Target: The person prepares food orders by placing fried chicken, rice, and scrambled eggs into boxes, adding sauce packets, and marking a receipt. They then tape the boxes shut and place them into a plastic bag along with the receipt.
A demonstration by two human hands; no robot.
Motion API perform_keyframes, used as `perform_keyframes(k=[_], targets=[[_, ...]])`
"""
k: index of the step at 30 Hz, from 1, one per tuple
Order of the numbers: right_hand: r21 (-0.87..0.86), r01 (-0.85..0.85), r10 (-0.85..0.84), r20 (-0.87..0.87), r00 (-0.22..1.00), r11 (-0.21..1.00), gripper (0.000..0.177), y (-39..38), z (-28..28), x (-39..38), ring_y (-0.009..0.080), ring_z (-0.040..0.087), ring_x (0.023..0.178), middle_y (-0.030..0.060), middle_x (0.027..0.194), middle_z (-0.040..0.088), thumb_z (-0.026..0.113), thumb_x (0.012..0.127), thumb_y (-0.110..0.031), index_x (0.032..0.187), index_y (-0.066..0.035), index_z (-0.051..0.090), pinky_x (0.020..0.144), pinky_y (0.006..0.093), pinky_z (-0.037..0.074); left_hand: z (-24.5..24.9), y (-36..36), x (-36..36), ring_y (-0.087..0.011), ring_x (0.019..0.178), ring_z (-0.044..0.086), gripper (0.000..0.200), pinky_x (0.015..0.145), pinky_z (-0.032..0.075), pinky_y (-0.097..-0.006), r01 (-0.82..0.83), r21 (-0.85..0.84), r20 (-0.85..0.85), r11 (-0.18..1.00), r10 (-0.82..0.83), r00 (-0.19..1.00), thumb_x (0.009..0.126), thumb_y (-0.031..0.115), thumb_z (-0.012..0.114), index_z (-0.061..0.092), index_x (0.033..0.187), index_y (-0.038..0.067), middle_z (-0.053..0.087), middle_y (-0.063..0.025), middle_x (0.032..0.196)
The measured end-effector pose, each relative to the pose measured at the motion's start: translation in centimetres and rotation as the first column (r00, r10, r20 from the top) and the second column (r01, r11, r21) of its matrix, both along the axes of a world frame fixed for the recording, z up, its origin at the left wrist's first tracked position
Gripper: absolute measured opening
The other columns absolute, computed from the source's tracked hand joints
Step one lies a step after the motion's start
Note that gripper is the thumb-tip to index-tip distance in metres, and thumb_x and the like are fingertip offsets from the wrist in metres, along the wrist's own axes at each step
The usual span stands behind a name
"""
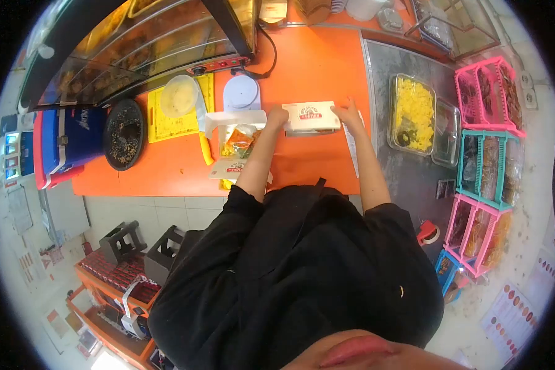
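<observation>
Nearest you, toward the front edge of the orange worktop (314,61), a flat printed carton (231,168) lies left of and nearer than the white box (310,116). Just left of the white box, an open carton (240,139) shows food inside, its lid standing up. By the look of it, one carton is done and this one is not yet closed. A yellow-handled knife (205,148) lies beyond that, farther left.

Both your arms reach to the white box, which lies flat with its lid down and its red logo facing up. Your left grip (278,116) is bunched against the box's left end. Whether it pinches the cardboard or only presses on it cannot be told. Your right grip (348,113) touches the right end with its fingers spread. The box sits between the two, touching both.

Right of the white box stands a glass dish of yellow food (413,111). Just behind the box is a white scale (240,92), and farther back and left a glass display case (142,43).
</observation>
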State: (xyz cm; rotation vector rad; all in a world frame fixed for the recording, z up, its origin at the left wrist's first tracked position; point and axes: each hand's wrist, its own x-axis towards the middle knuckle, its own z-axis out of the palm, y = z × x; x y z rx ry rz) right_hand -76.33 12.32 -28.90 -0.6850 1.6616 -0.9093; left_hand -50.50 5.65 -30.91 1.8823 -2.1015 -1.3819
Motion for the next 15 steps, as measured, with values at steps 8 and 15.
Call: perform_keyframes(k=[8,15], targets=[[-0.107,-0.742,0.317,-0.857,0.406,0.662,0.112,2.5,5.3,2.6,0.0390,0.033,0.130,0.0202,0.138,0.036,0.087,0.058,-0.030,0.148,-0.021,0.023,0.104,0.0532,0.034,7.6,5.2,-2.0,-0.0467,0.137,0.020,0.106,0.106,0.026,-0.0634,0.483,-0.389,0.297,0.784,-0.390,0.872,0.059,0.028,0.087,0.028,0.146,0.015,0.017,-0.0290,0.149],[0.004,-0.900,0.520,-0.818,0.248,0.436,0.106,0.3,5.1,1.2,0.0392,0.036,0.127,0.0191,0.136,0.038,0.084,0.059,-0.041,0.148,-0.027,0.028,0.098,0.0527,0.035,2.5,3.6,-2.1,-0.0439,0.138,0.020,0.095,0.107,0.015,-0.0685,0.655,-0.540,0.256,0.528,-0.639,0.726,0.060,0.034,0.085,0.039,0.142,0.026,0.023,-0.0256,0.146]])
